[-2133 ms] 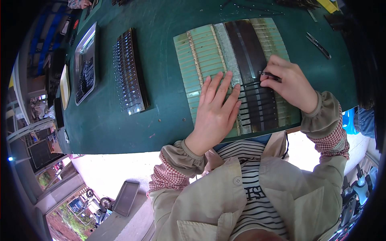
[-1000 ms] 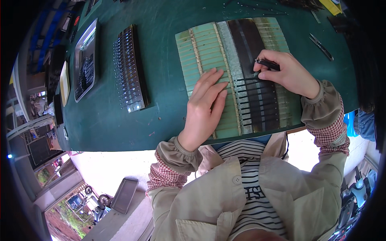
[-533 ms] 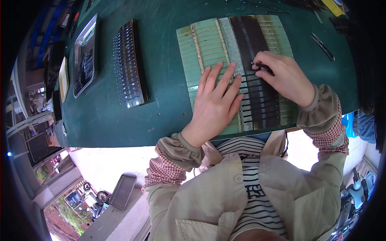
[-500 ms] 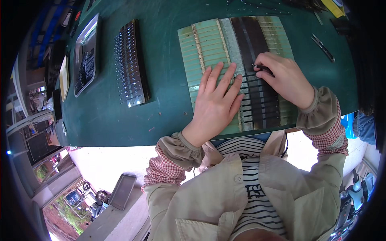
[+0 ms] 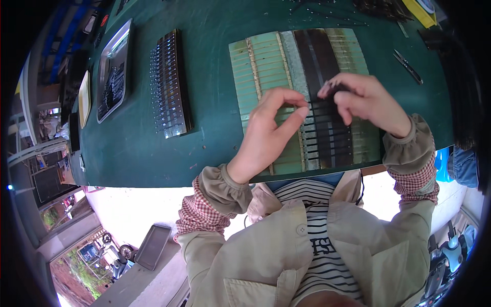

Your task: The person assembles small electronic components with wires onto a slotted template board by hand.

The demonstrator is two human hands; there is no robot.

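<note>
A pale green board [image 5: 268, 69] with evenly spaced cross grooves lies in front of me, a wide dark strip [image 5: 318, 66] running along it. Thin black pins [image 5: 311, 140] sit in a row across the grey band and onto this strip, at the near part. My left hand [image 5: 271, 125] bends over the board, thumb and forefinger pinched at the strip's left edge; anything between them is too small to name. Above the strip's right side, my right hand [image 5: 365, 100] has curled, motion-blurred fingers around something dark that I cannot make out.
To the left lies a finished-looking dark strip stack [image 5: 171, 84] with rows of shiny pins. Beyond it stands a metal tray [image 5: 128, 38] of dark pieces. Tweezers [image 5: 408, 66] lie at right, and loose dark pins [image 5: 327, 11] are scattered at the far edge.
My left hand has gone from lying flat with spread fingers to a pinch at the strip's edge. My right hand has shifted slightly right and down, its fingers loosening from their earlier grip.
</note>
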